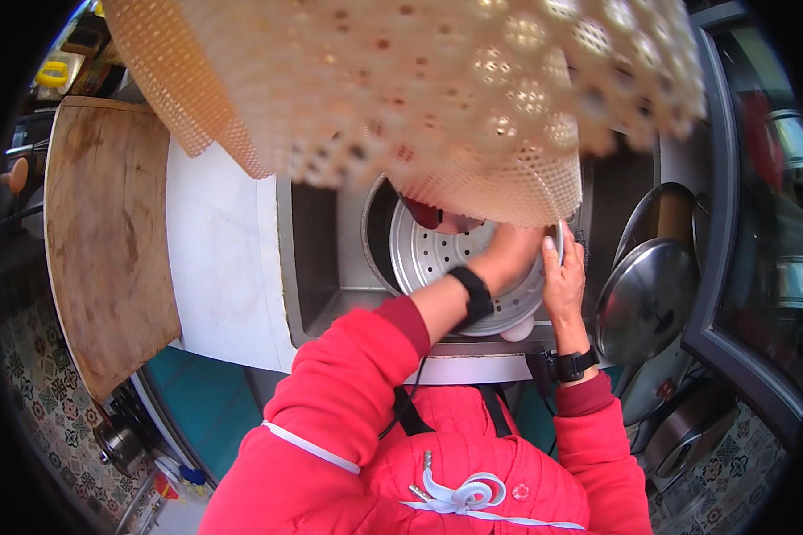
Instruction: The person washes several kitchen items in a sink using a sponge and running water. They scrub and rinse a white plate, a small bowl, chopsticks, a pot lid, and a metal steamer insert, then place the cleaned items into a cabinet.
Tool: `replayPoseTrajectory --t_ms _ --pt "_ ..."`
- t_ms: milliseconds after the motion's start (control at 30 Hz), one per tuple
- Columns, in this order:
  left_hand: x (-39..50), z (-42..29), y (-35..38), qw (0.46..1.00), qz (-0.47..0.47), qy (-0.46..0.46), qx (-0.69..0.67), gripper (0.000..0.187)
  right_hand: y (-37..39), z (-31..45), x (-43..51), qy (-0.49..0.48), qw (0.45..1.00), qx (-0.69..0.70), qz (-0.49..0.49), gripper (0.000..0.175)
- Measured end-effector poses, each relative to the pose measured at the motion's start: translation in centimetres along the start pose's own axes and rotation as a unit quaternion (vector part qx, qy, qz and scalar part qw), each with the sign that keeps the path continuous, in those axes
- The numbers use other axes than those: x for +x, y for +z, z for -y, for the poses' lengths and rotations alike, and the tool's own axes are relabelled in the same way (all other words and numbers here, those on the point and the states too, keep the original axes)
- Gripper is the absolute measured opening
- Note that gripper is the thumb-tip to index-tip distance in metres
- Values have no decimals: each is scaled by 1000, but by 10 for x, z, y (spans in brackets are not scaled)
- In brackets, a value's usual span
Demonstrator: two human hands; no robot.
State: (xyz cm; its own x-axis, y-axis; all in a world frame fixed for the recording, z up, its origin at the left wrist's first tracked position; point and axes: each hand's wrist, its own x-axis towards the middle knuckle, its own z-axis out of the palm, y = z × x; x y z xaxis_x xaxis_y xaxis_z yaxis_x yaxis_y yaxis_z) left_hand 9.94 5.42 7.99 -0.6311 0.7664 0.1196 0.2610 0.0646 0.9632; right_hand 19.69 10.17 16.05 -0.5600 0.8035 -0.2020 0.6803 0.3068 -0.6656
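A perforated metal steamer tray [401,247] lies over a dark-sided pot [375,257] in the stainless steel sink [318,294]. My left hand [516,257] reaches across the tray, blurred; its fingers are hidden behind beige perforated fabric. Beside it, my right hand [565,281] pinches a thin pale rim [561,242] between thumb and fingers; most of that object is covered, so its kind is unclear. A dark red object [420,212] shows partly above the tray, under the fabric. Below the tray's front edge sits a pale pink rounded thing [518,330].
Beige perforated fabric [388,87] blocks the upper view. A wooden board [114,234] lies left, along the white countertop [224,267]. Metal pot lids [642,307] lean at right, near a dark-framed glass pane [763,200]. A dark scouring pad [581,242] is behind my right hand.
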Motion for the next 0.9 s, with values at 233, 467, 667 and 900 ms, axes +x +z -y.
replayPoseTrajectory --t_ms 233,467,667,900 --pt "24 47 -52 989 -52 56 130 8 -4 -2 -9 -20 999 -28 -5 46" --pt "-31 -8 -25 967 235 -33 98 21 2 3 -2 -11 1000 -25 -2 46" --pt "-12 39 -88 981 35 -177 65 13 3 6 -5 0 999 -32 -8 46" --pt "-54 -1 -26 983 178 -20 52 13 7 8 -4 5 999 -47 -17 47"
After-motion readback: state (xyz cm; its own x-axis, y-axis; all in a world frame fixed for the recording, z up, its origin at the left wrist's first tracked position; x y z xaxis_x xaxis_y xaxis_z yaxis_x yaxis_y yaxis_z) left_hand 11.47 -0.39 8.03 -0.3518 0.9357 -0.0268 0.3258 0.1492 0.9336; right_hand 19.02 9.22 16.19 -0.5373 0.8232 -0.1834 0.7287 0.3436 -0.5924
